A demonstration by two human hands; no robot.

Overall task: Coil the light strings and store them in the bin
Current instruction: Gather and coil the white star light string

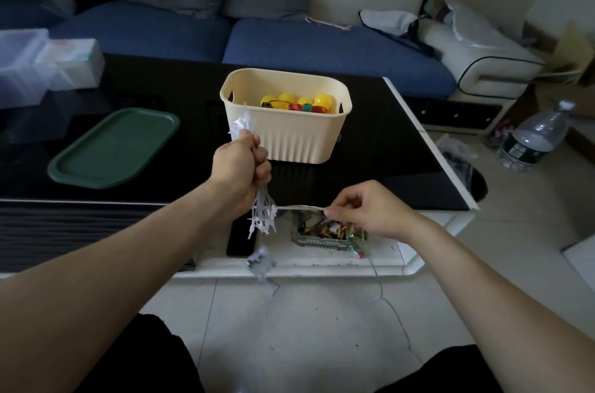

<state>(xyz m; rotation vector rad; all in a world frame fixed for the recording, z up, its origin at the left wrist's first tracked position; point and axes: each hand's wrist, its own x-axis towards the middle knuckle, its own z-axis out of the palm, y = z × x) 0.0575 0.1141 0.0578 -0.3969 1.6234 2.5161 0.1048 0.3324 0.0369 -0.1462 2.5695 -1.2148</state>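
Note:
A cream ribbed bin (299,138) stands on the black table, holding a string of yellow ball lights (297,101) with red wire. My left hand (241,167) grips a bundled white light string (264,215) in front of the bin; white bits stick out above and below the fist. My right hand (363,212) pinches the free strand, which stretches taut and level from the bundle. A loose end (262,263) dangles below toward the floor.
A green lid (112,148) lies on the black table (386,151) at the left. Clear plastic boxes (42,67) stand at the far left. A small glass tray of oddments (325,231) and a dark phone (240,238) rest on the lower white shelf. A water bottle (534,138) stands on the floor, right.

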